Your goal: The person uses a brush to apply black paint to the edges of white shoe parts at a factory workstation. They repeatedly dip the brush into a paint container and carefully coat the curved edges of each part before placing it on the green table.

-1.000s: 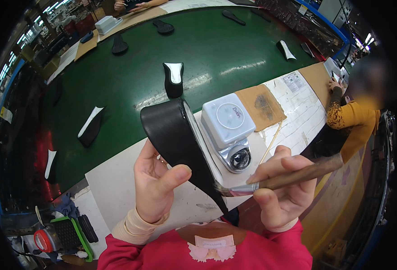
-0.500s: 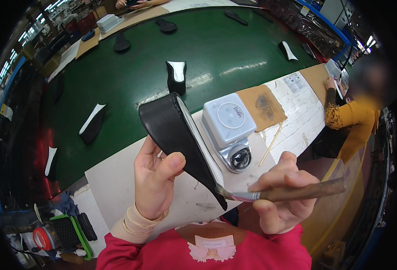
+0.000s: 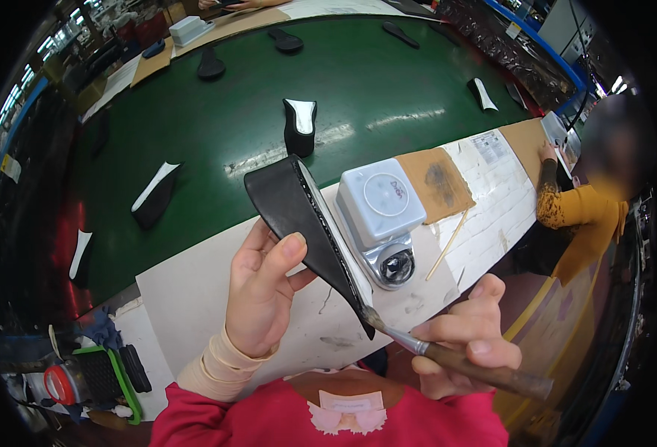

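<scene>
My left hand (image 3: pixel 257 298) grips a black wedge shoe sole (image 3: pixel 287 205) by its side, thumb on the near face and fingers behind. The sole slants from upper left down to its thin end, with its white top face turned to the right. In my right hand (image 3: pixel 466 335) is a brush (image 3: pixel 447 357) with a wooden handle and metal ferrule. Its bristles touch the sole's edge near the thin end. Just beyond, a white plastic box (image 3: pixel 380 201) sits on a metal holder (image 3: pixel 395 264) with a round, dark-smeared opening.
On the green table surface (image 3: pixel 217 127) lie several wedge soles, one (image 3: pixel 300 127) just past mine, and flat dark soles farther off. A thin stick (image 3: pixel 447 246) and a stained cardboard piece (image 3: pixel 436 182) lie right of the box. A co-worker in yellow (image 3: pixel 585 201) works at the right.
The brush handle has swung lower, now slanting down to the right, its bristles still at the thin end. The sole has turned slightly, its wide end shifting right.
</scene>
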`<state>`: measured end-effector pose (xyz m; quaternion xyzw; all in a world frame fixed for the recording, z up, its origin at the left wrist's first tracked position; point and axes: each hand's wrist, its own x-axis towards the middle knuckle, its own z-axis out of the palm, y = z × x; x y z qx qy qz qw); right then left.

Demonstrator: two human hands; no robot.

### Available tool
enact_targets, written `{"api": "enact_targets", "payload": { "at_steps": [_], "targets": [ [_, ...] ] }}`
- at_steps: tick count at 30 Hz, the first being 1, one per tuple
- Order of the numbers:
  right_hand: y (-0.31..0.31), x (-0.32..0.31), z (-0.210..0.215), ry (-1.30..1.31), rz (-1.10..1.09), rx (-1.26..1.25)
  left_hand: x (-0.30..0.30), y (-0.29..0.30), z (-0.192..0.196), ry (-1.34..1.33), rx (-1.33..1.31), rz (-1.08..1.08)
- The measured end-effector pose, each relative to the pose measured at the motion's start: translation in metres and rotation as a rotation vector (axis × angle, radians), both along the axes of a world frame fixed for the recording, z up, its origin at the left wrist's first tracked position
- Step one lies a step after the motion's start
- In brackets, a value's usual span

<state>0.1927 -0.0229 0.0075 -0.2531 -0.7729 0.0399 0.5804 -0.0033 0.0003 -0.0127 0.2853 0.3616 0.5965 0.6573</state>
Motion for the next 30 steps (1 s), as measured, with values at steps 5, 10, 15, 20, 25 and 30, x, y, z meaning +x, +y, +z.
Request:
{"api": "enact_targets", "payload": {
  "at_steps": [5,10,15,20,25,30],
  "targets": [
    [-0.003,0.005,0.000,-0.078,-0.013,0.033,-0.002,0.002,0.000,-0.077,-0.074,-0.038],
    [-0.006,0.002,-0.002,0.029,-0.039,0.026,-0.002,0.002,-0.001,-0.072,-0.099,-0.071],
    [-0.007,-0.001,-0.003,0.043,-0.020,0.068,-0.001,0.003,-0.002,-0.065,-0.139,-0.077],
    [-0.006,0.004,0.006,0.016,0.180,-0.058,-0.004,0.003,-0.007,-0.075,-0.163,-0.077],
    [0.007,0.014,0.008,0.393,0.434,-0.498,-0.003,0.006,-0.017,-0.279,-0.097,-0.222],
    [0.016,0.006,0.003,0.473,0.452,-0.831,0.011,-0.001,-0.026,-0.264,-0.098,-0.296]
  ]
}}
